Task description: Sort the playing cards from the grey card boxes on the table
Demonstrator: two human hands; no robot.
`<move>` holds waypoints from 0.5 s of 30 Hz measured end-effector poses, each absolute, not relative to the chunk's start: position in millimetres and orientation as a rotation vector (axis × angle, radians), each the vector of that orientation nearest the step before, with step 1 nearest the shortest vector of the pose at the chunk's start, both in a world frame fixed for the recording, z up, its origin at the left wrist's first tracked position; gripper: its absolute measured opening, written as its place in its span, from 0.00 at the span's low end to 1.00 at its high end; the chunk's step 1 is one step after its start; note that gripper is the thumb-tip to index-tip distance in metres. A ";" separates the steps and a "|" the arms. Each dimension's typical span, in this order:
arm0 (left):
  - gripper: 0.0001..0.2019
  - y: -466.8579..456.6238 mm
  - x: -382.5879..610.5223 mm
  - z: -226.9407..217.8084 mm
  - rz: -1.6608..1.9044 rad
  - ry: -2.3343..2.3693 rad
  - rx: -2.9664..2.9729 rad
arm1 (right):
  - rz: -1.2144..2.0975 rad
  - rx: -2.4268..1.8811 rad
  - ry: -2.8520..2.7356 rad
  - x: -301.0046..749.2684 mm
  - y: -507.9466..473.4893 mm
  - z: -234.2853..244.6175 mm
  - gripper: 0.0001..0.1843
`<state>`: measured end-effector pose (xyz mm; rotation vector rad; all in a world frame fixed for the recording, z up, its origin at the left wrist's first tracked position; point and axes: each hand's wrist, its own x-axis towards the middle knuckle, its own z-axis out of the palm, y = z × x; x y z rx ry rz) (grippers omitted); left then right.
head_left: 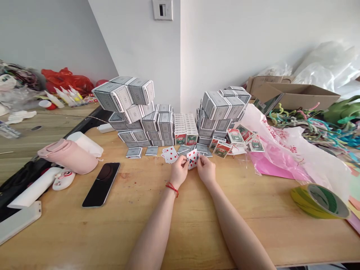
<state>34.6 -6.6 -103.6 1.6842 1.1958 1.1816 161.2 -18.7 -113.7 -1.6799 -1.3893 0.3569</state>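
While the left hand [180, 168] and right hand [206, 168], each grip pinched closed, hold playing cards [192, 154] between them over the surface [194, 217], decks [112, 95] stand stacked behind, though small piles [152, 151] seem yet unstacked.

From where I stand, there's room to pass over the worktop [118, 232] between the phone [101, 184] and the left hand [179, 171], or between the right hand [207, 170] and the tape roll [302, 202]. Straight ahead, card stacks [165, 127] and card boxes [185, 129] block the way.
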 end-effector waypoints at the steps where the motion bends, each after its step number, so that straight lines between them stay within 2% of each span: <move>1: 0.05 -7.6 36.5 -103.7 1.178 1.189 1.684 | 0.280 -1.726 -1.398 159.3 -19.7 -113.1 0.18; 4: 0.06 -8.3 39.5 -104.4 1.166 1.188 1.682 | 0.173 -1.788 -1.385 155.4 -21.3 -112.3 0.18; 10: 0.03 -4.3 35.6 -104.9 1.159 1.260 1.723 | 0.380 -1.592 -1.324 157.8 -19.5 -111.7 0.18; 15: 0.03 -4.1 33.9 -103.4 1.161 1.274 1.709 | 0.419 -1.531 -1.304 159.2 -19.6 -110.0 0.17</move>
